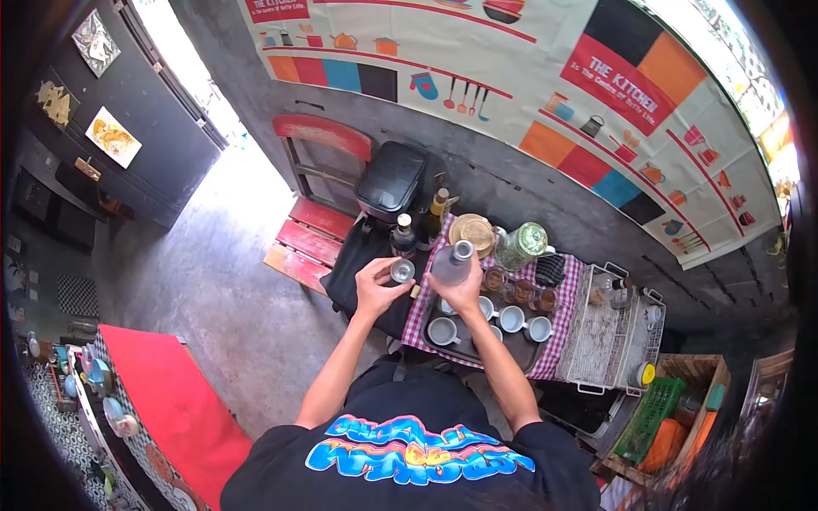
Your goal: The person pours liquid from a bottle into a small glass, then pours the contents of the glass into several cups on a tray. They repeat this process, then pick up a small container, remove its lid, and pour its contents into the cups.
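My left hand (377,291) is closed around a small shot glass (402,271), its round mouth facing up. In my right hand (463,296) is a clear glass bottle (452,266), with its neck pointing up toward the camera. The two hands are a short way apart, above the edge of the checkered tablecloth (414,335). A small cork-like piece (415,291) shows between them. Below my right hand, several white cups (442,330) stand on a dark tray (471,351).
Beyond my hands stand dark bottles (403,232), a black bin (391,179) and a large green-tinted glass jar (521,245). Brown glass jars (518,291) sit behind the cups. A wire dish rack (588,336) is at right, a red slatted chair (307,238) at left.
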`<action>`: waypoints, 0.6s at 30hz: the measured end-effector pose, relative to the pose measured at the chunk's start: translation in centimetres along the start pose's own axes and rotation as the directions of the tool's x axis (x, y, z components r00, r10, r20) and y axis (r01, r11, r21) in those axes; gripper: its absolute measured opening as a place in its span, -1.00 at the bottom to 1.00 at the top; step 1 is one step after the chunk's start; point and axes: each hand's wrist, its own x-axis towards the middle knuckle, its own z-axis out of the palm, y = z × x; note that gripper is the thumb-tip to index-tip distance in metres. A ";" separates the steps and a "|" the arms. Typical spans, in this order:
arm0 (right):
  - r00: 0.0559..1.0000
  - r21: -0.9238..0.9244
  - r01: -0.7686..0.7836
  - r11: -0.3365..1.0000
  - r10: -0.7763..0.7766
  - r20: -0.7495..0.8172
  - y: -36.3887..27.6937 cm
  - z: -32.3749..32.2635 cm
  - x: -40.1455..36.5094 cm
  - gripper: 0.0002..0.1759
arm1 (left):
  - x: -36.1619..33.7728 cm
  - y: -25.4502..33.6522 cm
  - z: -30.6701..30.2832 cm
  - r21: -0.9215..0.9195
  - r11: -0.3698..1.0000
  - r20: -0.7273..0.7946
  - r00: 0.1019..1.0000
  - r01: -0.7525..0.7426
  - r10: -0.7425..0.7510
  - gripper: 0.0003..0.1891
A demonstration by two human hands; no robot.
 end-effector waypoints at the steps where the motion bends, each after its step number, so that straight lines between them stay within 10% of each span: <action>1: 0.999 0.045 -0.040 0.998 0.041 -0.015 0.6 0.8 0.2 -0.17 | 0.1 -0.2 -0.5 0.003 1.000 -0.007 1.000 0.008 -0.008 -0.48; 18: 0.982 -0.132 -0.090 0.987 0.066 -0.180 9.5 6.9 0.4 -0.19 | 1.7 -3.8 -3.8 -0.021 0.999 0.016 0.999 0.042 -0.041 -0.45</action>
